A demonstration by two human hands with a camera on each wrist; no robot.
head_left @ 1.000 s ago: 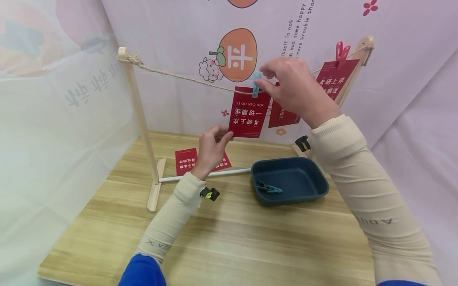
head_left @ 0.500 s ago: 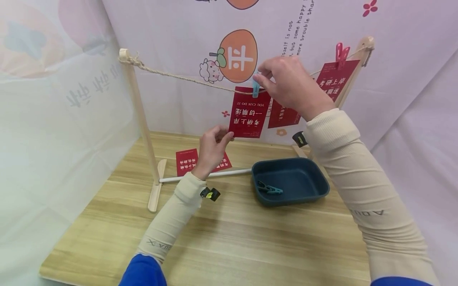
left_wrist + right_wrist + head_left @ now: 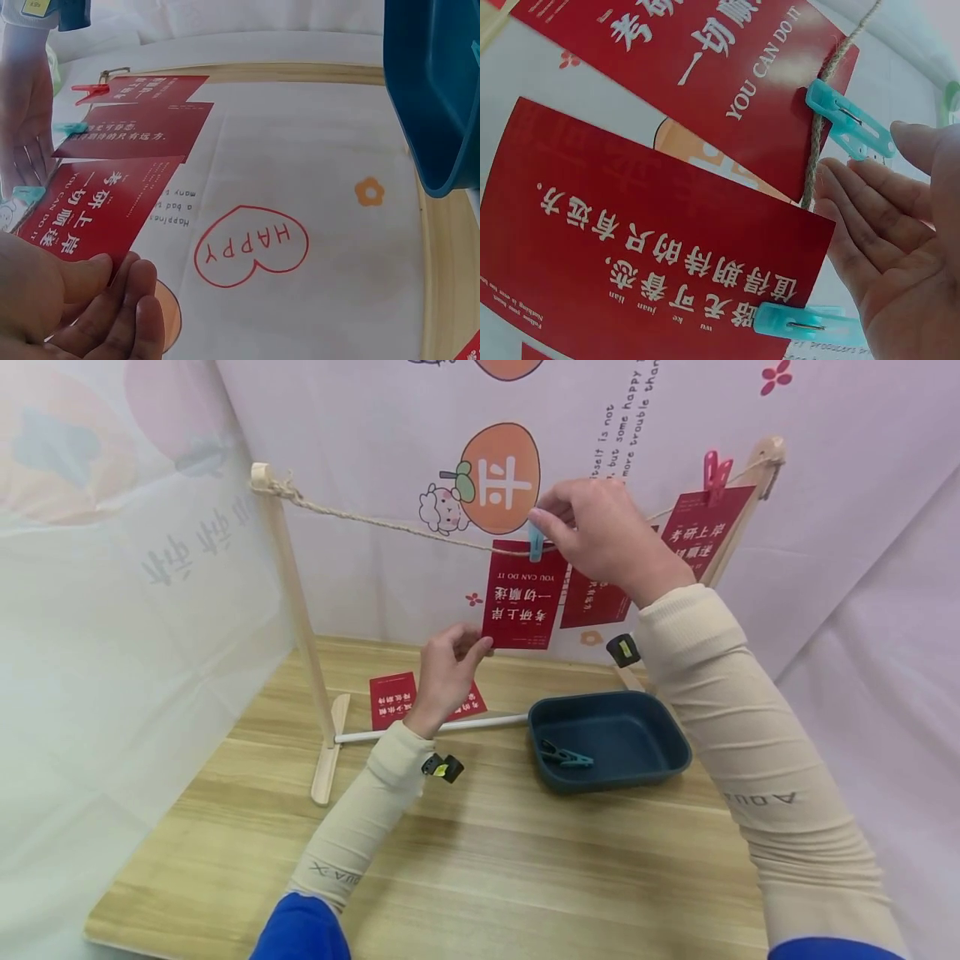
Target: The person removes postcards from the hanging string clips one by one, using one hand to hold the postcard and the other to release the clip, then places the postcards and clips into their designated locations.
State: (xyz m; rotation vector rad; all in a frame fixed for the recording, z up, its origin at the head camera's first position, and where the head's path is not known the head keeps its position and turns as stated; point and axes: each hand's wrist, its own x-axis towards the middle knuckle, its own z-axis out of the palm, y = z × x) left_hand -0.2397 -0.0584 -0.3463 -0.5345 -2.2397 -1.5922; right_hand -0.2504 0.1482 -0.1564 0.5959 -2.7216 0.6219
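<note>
A red card (image 3: 519, 597) with white lettering hangs upside down from a twine line (image 3: 390, 523). A light blue clothespin (image 3: 536, 545) clamps its top edge to the twine. My left hand (image 3: 441, 675) pinches the card's lower left corner, thumb in front and fingers behind. At the clothespin's upper end is my right hand (image 3: 603, 539); in the right wrist view its thumb touches one handle and a fingertip lies by the other. Beside this card a second red card (image 3: 652, 232) hangs from another blue clothespin (image 3: 806, 322), partly hidden by my right hand in the head view.
A third card (image 3: 697, 535) hangs at the right under a pink-red clothespin (image 3: 716, 477). Wooden posts (image 3: 296, 610) carry the twine. More red cards (image 3: 392, 700) lie behind a white rod (image 3: 480, 722). The dark blue tray (image 3: 611, 781) holds clothespins (image 3: 566, 755).
My right hand and forearm have shifted slightly left, and the thumb sits a little higher on the clothespin. The left hand and the card have barely moved.
</note>
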